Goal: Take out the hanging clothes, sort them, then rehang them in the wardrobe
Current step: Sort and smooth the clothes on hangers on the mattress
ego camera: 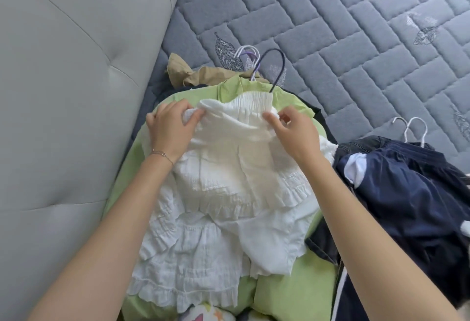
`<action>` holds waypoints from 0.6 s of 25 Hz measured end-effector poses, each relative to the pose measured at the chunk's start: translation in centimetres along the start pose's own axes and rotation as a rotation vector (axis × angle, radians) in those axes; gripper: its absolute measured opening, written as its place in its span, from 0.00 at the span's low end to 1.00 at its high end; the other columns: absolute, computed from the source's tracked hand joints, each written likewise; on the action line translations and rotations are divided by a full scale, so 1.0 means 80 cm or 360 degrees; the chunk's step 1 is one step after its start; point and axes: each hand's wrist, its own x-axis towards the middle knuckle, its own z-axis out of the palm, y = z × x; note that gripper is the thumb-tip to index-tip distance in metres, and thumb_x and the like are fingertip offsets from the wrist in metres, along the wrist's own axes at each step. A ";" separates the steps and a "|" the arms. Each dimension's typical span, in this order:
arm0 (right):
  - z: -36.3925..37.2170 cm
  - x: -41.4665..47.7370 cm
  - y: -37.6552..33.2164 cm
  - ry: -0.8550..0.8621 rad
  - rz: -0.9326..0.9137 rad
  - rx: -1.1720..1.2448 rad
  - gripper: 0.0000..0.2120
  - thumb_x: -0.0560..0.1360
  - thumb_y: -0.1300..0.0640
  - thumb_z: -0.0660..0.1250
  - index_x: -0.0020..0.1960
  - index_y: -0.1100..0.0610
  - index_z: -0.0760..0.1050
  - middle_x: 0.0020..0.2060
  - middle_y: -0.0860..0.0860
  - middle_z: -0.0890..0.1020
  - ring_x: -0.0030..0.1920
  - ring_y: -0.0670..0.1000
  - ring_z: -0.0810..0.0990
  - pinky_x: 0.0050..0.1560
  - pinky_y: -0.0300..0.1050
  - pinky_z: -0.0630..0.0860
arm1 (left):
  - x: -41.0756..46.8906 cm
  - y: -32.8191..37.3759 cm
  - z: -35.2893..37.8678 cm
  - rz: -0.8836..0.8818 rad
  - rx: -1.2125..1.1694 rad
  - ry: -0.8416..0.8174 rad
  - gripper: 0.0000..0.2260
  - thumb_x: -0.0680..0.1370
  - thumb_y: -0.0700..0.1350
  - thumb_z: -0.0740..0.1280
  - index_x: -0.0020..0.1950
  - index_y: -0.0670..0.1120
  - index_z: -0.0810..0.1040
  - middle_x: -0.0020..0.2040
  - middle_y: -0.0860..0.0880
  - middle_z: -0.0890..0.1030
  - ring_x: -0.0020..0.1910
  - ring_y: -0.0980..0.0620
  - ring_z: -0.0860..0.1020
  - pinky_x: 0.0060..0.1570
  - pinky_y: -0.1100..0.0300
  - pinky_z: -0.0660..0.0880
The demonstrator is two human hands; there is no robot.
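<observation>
A white ruffled garment (229, 180) lies on top of a pile of clothes on the bed, on a hanger with a dark hook (278, 66). My left hand (170, 129) pinches its left shoulder fabric. At the right shoulder, my right hand (292, 132) pinches the cloth beside the smocked neckline. A light green garment (292, 295) lies beneath it, with a white and purple hanger hook (250, 62) showing above. A tan garment (193, 73) sticks out at the far end of the pile.
A second pile of navy clothes (412, 193) with white hanger hooks (412, 129) lies to the right on the grey quilted mattress (356, 28). A pale grey padded headboard (63, 91) runs along the left. A patterned fabric (206, 314) shows at the bottom edge.
</observation>
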 end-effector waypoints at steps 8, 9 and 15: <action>-0.135 -0.179 -0.105 0.0119 0.0176 0.0329 0.24 0.70 0.37 0.69 0.33 0.55 0.68 0.28 0.47 0.72 0.32 0.49 0.71 0.36 0.49 0.68 | -0.124 0.069 -0.205 0.0025 -0.0155 0.0030 0.21 0.69 0.68 0.63 0.40 0.50 0.77 0.42 0.54 0.81 0.50 0.47 0.73 0.49 0.55 0.61; -0.155 -0.201 -0.120 0.0137 0.0196 0.0356 0.24 0.70 0.36 0.70 0.33 0.55 0.67 0.28 0.47 0.72 0.32 0.49 0.71 0.36 0.49 0.68 | -0.145 0.084 -0.230 0.0030 -0.0168 0.0061 0.23 0.68 0.69 0.60 0.40 0.50 0.77 0.41 0.54 0.80 0.49 0.48 0.73 0.48 0.56 0.61; -0.262 -0.330 -0.183 0.0191 0.0206 0.0410 0.24 0.69 0.37 0.71 0.32 0.55 0.67 0.27 0.46 0.71 0.31 0.47 0.70 0.34 0.45 0.65 | -0.236 0.157 -0.344 0.0014 -0.0229 0.0044 0.23 0.68 0.69 0.62 0.35 0.49 0.73 0.36 0.54 0.76 0.42 0.47 0.75 0.47 0.53 0.69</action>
